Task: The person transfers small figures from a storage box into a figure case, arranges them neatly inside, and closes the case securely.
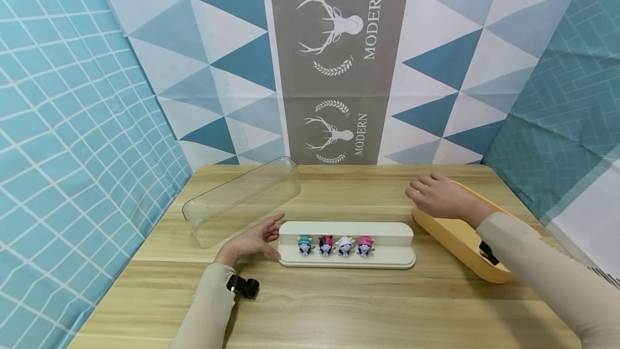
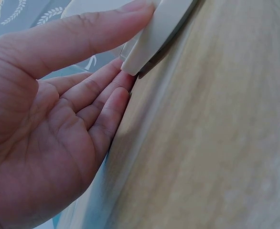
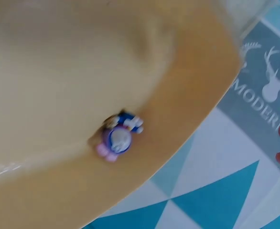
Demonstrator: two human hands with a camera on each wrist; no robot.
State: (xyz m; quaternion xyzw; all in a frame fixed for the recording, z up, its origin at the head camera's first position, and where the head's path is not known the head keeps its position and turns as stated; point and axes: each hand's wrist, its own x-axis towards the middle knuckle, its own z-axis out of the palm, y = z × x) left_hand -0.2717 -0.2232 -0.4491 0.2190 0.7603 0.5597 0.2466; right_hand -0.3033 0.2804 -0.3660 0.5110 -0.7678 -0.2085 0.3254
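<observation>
Left hand (image 1: 254,240), fingers spread, touching stand (image 1: 346,229); light contact best keeping four figures (image 1: 325,245) upright on it. Right hand (image 1: 441,196) hovering loose, visibly holding nothing, at orange tray (image 1: 438,234); fifth figure (image 3: 118,138) lying inside.

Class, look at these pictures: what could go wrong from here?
The left hand is at one end of the white stand; a nudge might topple its four figurines. The lone figurine lies against the wall of the orange tray, so the right hand might fumble it. The right forearm overhangs the tray and could bump it.
</observation>
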